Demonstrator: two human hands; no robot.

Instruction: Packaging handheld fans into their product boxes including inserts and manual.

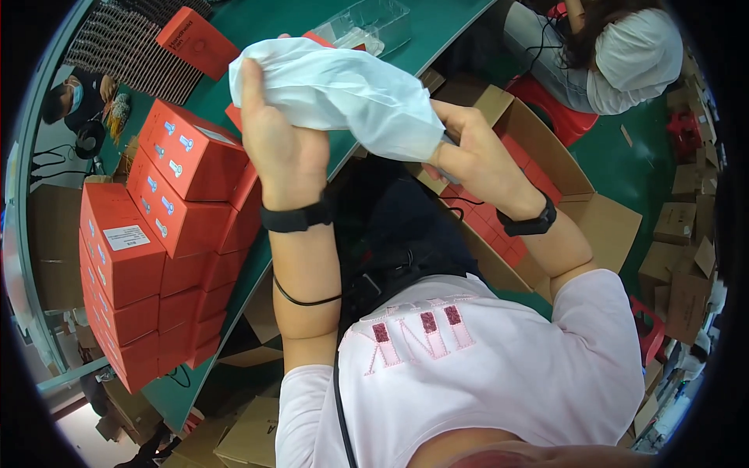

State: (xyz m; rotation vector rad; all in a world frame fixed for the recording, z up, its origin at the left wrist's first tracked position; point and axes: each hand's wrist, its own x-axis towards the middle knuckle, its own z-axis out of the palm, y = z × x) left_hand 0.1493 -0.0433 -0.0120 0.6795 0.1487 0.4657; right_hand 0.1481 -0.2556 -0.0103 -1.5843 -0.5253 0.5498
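Observation:
A thin white bag point(335, 86), crumpled and bulging, is held up above the edge of the green table. My left hand point(273, 129) grips its left end, with the thumb along the near side and the other fingers behind it. At the right end my right hand point(476, 152) is closed on the bag's edge. A dark grey piece point(449, 160) shows between those fingers; the rest of it is hidden. Stacked red boxes point(125, 257) stand on the table left of my left forearm. A single red box point(199, 43) lies farther back.
An open carton point(577, 175) filled with red boxes stands right of my lap. The green table point(433, 35) bears a clear plastic tray point(367, 27) and a row of grey stacked pieces point(129, 54). A person point(624, 54) sits on a red stool at the far right.

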